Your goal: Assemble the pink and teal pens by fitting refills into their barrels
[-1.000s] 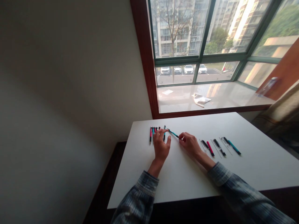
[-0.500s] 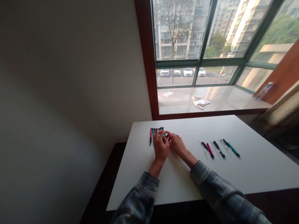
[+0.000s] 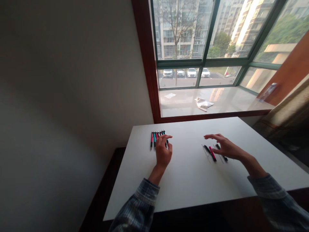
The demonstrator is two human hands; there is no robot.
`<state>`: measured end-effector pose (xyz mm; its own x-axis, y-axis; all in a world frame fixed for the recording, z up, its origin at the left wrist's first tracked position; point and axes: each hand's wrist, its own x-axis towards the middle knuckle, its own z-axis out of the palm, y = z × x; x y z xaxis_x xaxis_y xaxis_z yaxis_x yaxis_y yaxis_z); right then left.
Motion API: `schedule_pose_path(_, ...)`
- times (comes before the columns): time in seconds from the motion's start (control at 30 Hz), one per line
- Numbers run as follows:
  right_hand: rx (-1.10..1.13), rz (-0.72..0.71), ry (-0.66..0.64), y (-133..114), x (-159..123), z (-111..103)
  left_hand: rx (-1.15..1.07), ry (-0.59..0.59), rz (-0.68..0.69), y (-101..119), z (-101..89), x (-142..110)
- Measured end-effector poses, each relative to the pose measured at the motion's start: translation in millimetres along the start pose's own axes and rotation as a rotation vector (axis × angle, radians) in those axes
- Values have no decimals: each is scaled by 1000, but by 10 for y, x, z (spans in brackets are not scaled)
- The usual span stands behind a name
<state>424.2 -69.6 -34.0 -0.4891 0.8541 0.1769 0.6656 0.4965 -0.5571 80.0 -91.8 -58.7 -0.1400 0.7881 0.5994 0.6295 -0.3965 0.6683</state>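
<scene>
Several assembled pens (image 3: 151,140) in red, teal and dark colours lie side by side at the table's far left. My left hand (image 3: 163,154) is over the right part of this row and hides some of it. Its index finger stretches out and the thumb stands apart, with nothing seen between them. My right hand (image 3: 226,147) hovers over the pen parts on the right, fingers spread and holding nothing. Under and beside it lie a red pen barrel (image 3: 212,153), a black pen piece (image 3: 207,148), a thin refill (image 3: 206,153) and another black piece (image 3: 225,158). The hand covers other parts.
The white table (image 3: 178,190) stands against a window ledge (image 3: 181,108). A crumpled white wrapper (image 3: 204,104) and a flat paper scrap (image 3: 170,95) lie on the ledge. A bare wall (image 3: 72,96) rises on the left, and a curtain (image 3: 277,109) hangs at the right.
My right hand has left my left hand and moved right, opening above the pen parts. My left hand stays by the pen row. The view has shifted slightly.
</scene>
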Motion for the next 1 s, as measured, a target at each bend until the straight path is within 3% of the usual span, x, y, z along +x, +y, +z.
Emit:
schedule_pose_path(0.2,21,-5,-97,74,-30,36,-1,-23,-1,-20,13,4)
schedule_pose_path(0.37,6,0,-118,165,12,83,5,-27,-3,-26,8,11)
schedule_pose_path(0.47,-16,9,-65,180,26,77,-8,-32,-3,-12,4,10)
schedule_pose_path(0.57,-52,-24,143,-31,54,140,-114,-112,-42,31,-1,1)
schedule_pose_path(0.67,-47,-174,312,-448,110,317,-300,-301,-164,101,-10,-15)
schedule_pose_path(0.83,-10,-326,294,-1027,242,666,-554,-571,-282,185,-23,-51)
schedule_pose_path(1.0,17,-338,276,-1080,284,749,-529,-541,-309,187,3,-59)
